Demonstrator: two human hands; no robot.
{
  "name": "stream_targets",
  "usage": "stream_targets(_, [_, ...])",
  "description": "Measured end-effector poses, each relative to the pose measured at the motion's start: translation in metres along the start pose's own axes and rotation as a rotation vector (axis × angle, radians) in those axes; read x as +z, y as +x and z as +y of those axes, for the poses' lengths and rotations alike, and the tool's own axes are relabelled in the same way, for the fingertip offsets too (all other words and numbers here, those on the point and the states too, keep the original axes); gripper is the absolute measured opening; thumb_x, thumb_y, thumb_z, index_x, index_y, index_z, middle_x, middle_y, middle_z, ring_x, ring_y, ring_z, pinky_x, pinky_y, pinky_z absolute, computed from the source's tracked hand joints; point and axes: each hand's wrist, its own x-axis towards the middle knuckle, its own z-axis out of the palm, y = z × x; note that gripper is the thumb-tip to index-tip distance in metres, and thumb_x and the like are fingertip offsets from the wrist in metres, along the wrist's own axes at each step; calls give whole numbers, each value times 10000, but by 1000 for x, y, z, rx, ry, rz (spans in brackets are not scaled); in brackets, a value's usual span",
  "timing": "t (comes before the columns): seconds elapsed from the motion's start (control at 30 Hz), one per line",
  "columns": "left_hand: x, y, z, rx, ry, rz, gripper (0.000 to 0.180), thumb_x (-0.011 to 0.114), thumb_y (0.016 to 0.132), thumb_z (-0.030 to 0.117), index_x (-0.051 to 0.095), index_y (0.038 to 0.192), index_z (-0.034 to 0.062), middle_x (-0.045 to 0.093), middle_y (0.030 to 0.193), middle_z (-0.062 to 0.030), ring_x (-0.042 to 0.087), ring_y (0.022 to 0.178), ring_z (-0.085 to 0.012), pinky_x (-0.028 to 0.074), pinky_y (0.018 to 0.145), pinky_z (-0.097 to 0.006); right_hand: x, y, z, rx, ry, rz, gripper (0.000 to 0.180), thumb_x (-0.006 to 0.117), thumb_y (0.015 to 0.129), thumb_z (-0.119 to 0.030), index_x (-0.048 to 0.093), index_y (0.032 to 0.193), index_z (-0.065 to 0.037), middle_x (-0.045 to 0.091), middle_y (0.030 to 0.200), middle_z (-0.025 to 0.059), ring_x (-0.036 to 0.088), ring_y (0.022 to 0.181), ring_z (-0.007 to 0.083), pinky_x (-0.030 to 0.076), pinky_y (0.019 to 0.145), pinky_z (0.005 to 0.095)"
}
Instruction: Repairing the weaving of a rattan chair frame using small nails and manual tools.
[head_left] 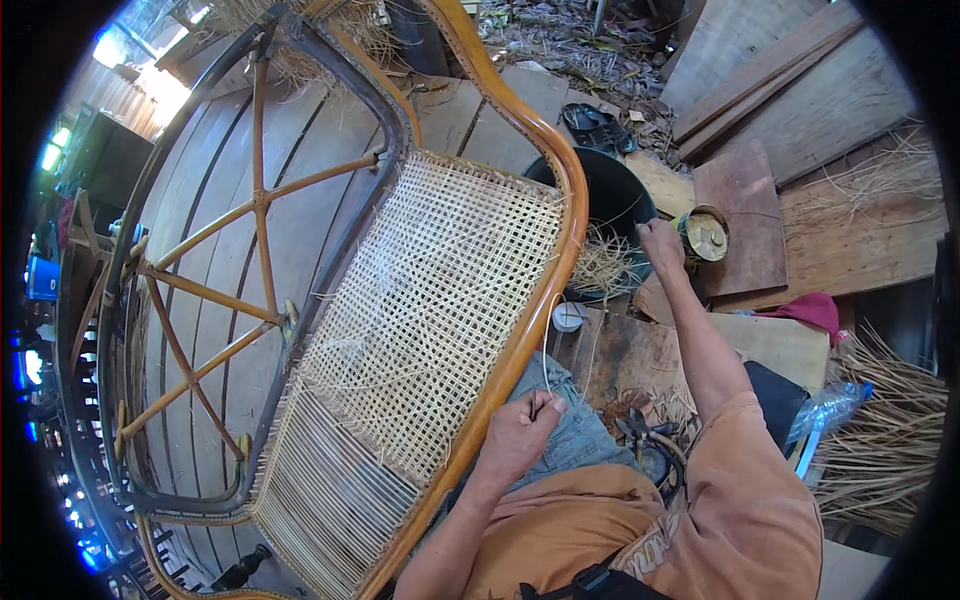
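A chair frame (575, 190) of glossy orange-brown wood lies tilted before me, its panel of woven cane (440, 270) facing up. The weave is an open lattice over most of it; at the lower end only parallel strands (335, 480) run across. My left hand (520, 432) is closed in a pinch beside the frame's near rail, on a thin pale cane strand (546, 365) that rises toward the rail. Farther off, my right hand (660, 248) is curled closed at the rim of a black bucket (625, 180); what its fingers hold, if anything, cannot be made out.
Loose cane strips (605, 262) lie at the bucket. A round tin (704, 234) stands right of it, with a small white container (568, 316) nearer me. Pliers (650, 437), a plastic bottle (832, 408) and bundled canes (885, 450) lie at right. Boards (790, 80) lean behind.
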Motion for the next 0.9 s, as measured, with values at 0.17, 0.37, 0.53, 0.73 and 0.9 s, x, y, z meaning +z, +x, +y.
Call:
stream_targets(0.17, [2, 0, -10, 56, 147, -39, 244, 566, 900, 262, 602, 872, 22, 457, 630, 69, 370, 542, -21, 317, 482, -204, 19, -9, -30, 2, -104, -114, 525, 553, 807, -475, 641, 980, 13, 607, 1051, 254, 572, 1013, 406, 455, 842, 457])
stream_targets(0.37, [0, -6, -7, 29, 184, -73, 283, 573, 887, 298, 599, 868, 17, 458, 628, 59, 396, 575, -35, 348, 520, -225, 46, 22, 16, -93, -29, -136, 390, 537, 808, -306, 638, 976, 31, 610, 1010, 269, 580, 975, 419, 456, 837, 467])
stream_targets(0.53, [-20, -19, 3, 116, 284, -57, 308, 584, 881, 319, 621, 874, 13, 503, 659, 42, 439, 618, -47, 379, 559, -224, -24, -24, -31, -398, 784, 33, 223, 586, 873, -225, 663, 899, -17, 613, 714, 10, 508, 642, 91, 416, 590, 232])
stream_targets(0.73, [-40, -38, 94, 323, 312, 228, 325, 594, 867, 305, 630, 960, -4, 593, 685, -53, 539, 645, -96, 444, 609, -257, -139, -114, -109, -826, 1218, 52, 129, 625, 870, -132, 651, 904, -10, 593, 745, -28, 479, 600, 46, 399, 559, 190])
stream_targets(0.9, [-14, -37, 153, 704, 191, 345, 248, 640, 848, 221, 630, 950, -5, 600, 730, -46, 534, 651, -67, 443, 605, -221, -174, -201, -182, -1210, 557, 92, 128, 658, 815, -120, 644, 909, -34, 619, 741, 16, 552, 608, 118, 443, 562, 232])
